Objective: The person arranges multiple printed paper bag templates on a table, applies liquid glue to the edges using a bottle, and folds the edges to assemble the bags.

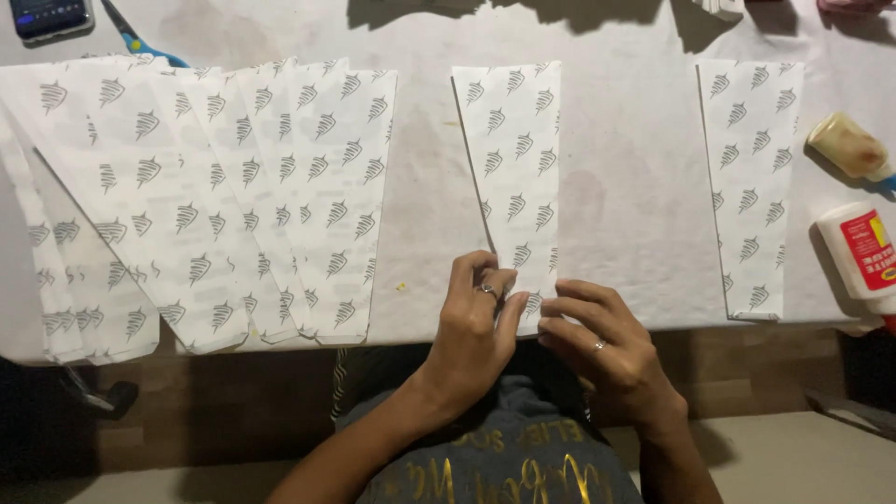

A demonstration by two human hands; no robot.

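A white paper-covered bench [616,187] fills most of the head view. On its left side lies a fanned stack of long tapered white paper pieces printed with small grey shell marks [215,196], overlapping one another and reaching the near edge. At the middle lies a single tapered white paper piece with the same grey print [513,159], its narrow end at the near edge of the bench. A matching single printed paper piece [751,177] lies well apart to the right. Both hands meet at the narrow end of the middle piece: the left hand [471,327] pinches it with fingers curled, and the right hand [602,350] pinches it just beside. At the far right lie a white glue bottle with a red label [859,252] and a small cream-coloured bottle [845,145]. Blue-handled scissors [135,39] lie at the top left, beside a dark phone [51,17].
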